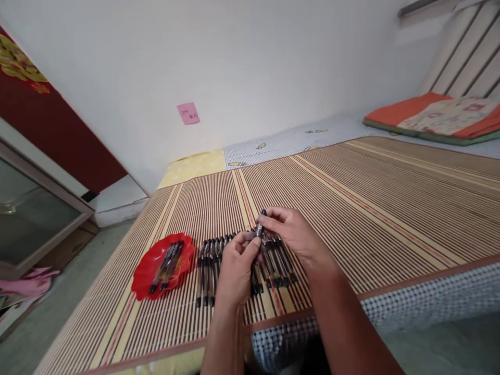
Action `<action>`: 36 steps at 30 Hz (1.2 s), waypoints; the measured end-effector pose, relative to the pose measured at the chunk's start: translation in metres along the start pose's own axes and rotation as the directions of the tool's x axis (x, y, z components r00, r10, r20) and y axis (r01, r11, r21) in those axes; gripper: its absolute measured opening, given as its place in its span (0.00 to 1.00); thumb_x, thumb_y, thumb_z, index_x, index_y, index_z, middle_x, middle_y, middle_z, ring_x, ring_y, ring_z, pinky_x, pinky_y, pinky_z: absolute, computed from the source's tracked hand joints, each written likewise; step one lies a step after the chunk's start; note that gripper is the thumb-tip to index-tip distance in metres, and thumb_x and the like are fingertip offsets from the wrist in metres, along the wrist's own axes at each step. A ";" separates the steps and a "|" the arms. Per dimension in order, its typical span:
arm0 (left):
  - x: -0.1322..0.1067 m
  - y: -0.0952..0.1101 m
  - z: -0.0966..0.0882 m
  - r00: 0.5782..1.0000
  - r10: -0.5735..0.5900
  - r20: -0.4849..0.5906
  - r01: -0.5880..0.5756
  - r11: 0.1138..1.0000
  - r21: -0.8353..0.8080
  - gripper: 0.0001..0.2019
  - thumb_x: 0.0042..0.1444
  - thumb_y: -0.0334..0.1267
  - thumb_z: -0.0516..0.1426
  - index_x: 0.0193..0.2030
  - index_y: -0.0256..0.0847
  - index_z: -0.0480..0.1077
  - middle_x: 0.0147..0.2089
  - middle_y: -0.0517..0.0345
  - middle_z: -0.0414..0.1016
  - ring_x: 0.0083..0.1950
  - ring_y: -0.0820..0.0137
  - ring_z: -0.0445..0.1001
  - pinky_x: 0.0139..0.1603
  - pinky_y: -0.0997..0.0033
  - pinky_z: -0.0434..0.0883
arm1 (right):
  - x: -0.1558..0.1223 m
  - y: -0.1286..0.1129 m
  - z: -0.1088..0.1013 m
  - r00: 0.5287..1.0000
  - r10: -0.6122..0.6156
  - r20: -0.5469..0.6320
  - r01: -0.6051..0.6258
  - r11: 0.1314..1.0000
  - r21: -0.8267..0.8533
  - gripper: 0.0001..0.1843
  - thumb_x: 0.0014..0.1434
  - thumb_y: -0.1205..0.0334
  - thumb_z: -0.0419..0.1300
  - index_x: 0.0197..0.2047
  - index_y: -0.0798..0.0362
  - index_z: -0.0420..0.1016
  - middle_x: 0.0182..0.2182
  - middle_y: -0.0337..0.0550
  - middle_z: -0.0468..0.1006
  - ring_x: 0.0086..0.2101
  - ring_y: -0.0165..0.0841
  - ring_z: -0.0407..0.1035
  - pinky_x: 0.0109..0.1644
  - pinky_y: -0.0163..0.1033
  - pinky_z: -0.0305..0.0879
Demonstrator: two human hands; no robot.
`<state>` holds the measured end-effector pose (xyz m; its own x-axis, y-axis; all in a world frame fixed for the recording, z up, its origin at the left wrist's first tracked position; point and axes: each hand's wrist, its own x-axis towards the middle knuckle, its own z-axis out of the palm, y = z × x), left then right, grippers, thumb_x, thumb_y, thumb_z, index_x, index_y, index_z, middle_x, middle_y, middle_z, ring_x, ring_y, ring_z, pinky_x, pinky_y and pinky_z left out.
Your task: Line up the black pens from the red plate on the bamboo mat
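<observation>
Both my hands meet over a row of black pens (211, 260) laid side by side on a striped bamboo mat (351, 208). My left hand (236, 265) and my right hand (292, 232) pinch the same single black pen (260, 224) between thumbs and fingertips, held just above the row. More pens (279, 263) of the row lie under my right hand. To the left, a red scalloped plate (146, 271) holds several black pens (167, 264).
The mat covers a bed with a checked sheet edge (429, 297) at the front. An orange and green folded cushion (433, 117) lies at the far right. A pink note (188, 113) sticks on the white wall. Glass cabinet and floor are at the left.
</observation>
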<state>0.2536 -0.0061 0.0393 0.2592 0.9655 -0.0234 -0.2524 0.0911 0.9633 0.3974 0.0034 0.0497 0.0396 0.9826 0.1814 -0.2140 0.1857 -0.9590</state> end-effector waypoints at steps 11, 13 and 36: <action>-0.007 -0.003 -0.010 0.994 -0.095 0.055 0.094 0.995 0.015 0.16 0.48 0.47 0.66 0.33 0.37 0.68 0.24 0.63 0.70 0.20 0.80 0.60 0.21 0.80 0.56 | 0.004 0.004 -0.042 0.856 -0.065 -0.513 0.181 0.967 0.179 0.12 0.55 0.51 0.64 0.32 0.49 0.70 0.33 0.43 0.76 0.35 0.36 0.71 0.35 0.42 0.70; -0.006 -0.004 -0.013 0.999 -0.048 0.005 0.048 0.999 -0.002 0.16 0.48 0.45 0.67 0.38 0.37 0.70 0.26 0.62 0.71 0.22 0.79 0.62 0.23 0.80 0.59 | 0.003 0.002 -0.046 0.865 -0.056 -0.498 0.206 0.945 0.253 0.09 0.56 0.54 0.62 0.33 0.49 0.69 0.33 0.43 0.75 0.33 0.35 0.71 0.32 0.40 0.69; -0.017 0.003 -0.012 0.909 0.407 -0.088 -0.273 0.743 0.611 0.07 0.61 0.38 0.56 0.32 0.42 0.70 0.28 0.61 0.69 0.31 0.69 0.68 0.34 0.72 0.62 | -0.001 0.000 0.012 0.999 -0.042 -0.032 0.042 0.999 -0.010 0.12 0.49 0.54 0.71 0.29 0.52 0.76 0.26 0.36 0.73 0.27 0.28 0.65 0.30 0.34 0.61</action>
<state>0.2368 -0.0194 0.0398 0.0510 0.9364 0.3471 0.3119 -0.3451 0.8852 0.3860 0.0025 0.0517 0.0802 0.9734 0.2148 -0.2027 0.2269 -0.9526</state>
